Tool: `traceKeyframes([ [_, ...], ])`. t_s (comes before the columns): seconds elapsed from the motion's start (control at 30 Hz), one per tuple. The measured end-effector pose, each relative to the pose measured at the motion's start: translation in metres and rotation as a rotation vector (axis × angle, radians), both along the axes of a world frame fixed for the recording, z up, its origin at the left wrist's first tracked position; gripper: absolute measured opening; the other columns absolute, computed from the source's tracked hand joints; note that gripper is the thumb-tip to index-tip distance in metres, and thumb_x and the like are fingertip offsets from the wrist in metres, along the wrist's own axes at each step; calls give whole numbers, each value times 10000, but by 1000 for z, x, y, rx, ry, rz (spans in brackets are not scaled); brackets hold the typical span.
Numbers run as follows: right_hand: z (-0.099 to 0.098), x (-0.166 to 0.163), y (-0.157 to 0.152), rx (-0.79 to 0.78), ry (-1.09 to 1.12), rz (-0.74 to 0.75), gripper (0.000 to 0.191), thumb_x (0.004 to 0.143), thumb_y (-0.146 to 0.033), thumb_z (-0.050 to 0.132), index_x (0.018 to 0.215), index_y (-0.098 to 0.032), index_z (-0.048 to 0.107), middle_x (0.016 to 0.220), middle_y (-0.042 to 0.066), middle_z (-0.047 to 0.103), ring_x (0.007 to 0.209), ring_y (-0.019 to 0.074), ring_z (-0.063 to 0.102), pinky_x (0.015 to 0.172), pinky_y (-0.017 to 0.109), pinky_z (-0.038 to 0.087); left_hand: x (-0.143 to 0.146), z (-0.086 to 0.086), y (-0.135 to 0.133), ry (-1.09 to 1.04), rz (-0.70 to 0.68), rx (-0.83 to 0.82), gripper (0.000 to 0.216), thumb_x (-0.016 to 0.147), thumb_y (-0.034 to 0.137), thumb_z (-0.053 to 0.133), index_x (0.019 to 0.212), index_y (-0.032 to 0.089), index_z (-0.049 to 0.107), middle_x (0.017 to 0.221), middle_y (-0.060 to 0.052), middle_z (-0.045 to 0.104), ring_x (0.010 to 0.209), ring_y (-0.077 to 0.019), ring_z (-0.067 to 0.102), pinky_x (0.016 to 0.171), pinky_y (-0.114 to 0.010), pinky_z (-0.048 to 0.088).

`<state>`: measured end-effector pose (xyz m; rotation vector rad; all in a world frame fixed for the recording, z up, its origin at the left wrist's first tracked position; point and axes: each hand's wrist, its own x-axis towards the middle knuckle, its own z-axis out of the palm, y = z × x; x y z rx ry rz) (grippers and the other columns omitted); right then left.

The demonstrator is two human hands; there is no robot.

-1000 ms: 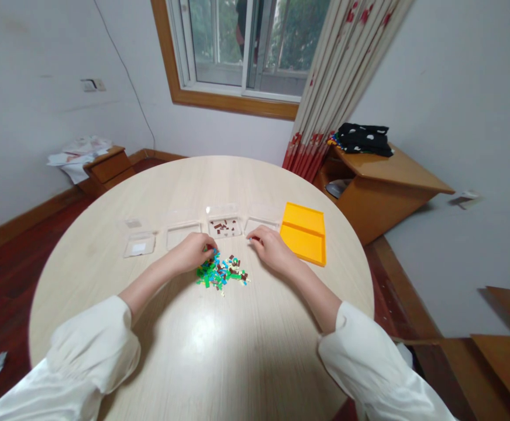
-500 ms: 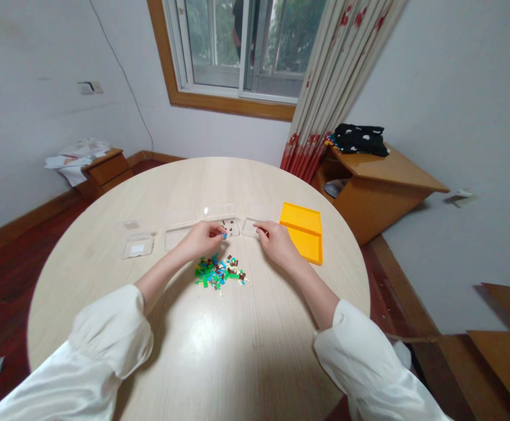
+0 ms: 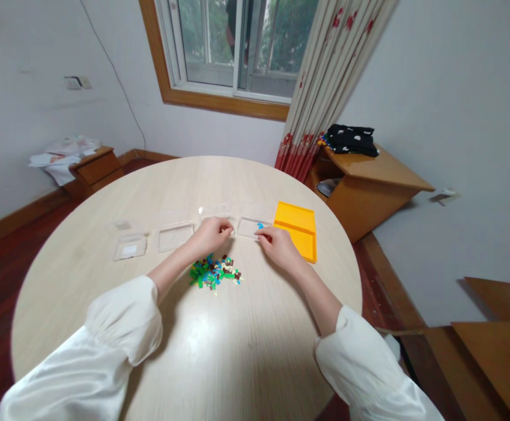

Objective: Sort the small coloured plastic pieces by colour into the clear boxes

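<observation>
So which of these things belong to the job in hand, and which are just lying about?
Likely part of the job:
heap of small green, blue, brown and cream plastic pieces
row of clear rectangular plastic boxes, one holding blue pieces
perhaps the open yellow rectangular plastic box

Apparently just lying about:
folded black cloth with white spots
loose white papers
</observation>
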<state>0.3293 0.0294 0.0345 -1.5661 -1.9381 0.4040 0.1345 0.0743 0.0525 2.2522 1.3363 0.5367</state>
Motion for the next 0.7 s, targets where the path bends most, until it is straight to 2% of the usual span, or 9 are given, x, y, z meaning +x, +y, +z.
traceKeyframes([
  [0.13,-1,-28,8,-55,-76,278,175,778,-79,554,862,-144,693,848,67,685,785,134,603,745,259,446,-43,0,-13,207,11,-37,225,746,210,480,716,120,685,649,-51,666,595,-142,557,586,-239,385],
  [0.27,1,-57,16,-77,-138,416,177,781,-62,551,858,-128,695,869,81,677,824,138,597,772,251,432,-65,-4,-23,233,-23,-94,203,734,191,492,737,133,686,681,-53,676,606,-135,568,596,-224,393],
  [0.37,3,-73,18,-109,-170,466,186,787,-64,537,872,-118,694,874,88,676,830,140,596,777,245,425,-72,-7,-27,254,-24,-49,230,727,158,481,814,133,693,753,-75,689,649,-146,585,619,-226,405],
  [0.53,0,-89,19,-153,-224,518,175,747,-45,553,828,-116,691,822,78,666,791,143,584,752,239,409,-80,-12,-28,309,30,55,235,739,179,463,788,138,689,765,-94,691,689,-172,600,641,-241,412],
  [0.7,-3,-78,17,-95,-183,463,169,751,-28,510,755,-109,658,780,70,641,753,133,553,719,231,395,-79,-20,-30,385,72,51,221,720,156,475,778,145,688,802,-108,695,734,-191,614,652,-247,416],
])
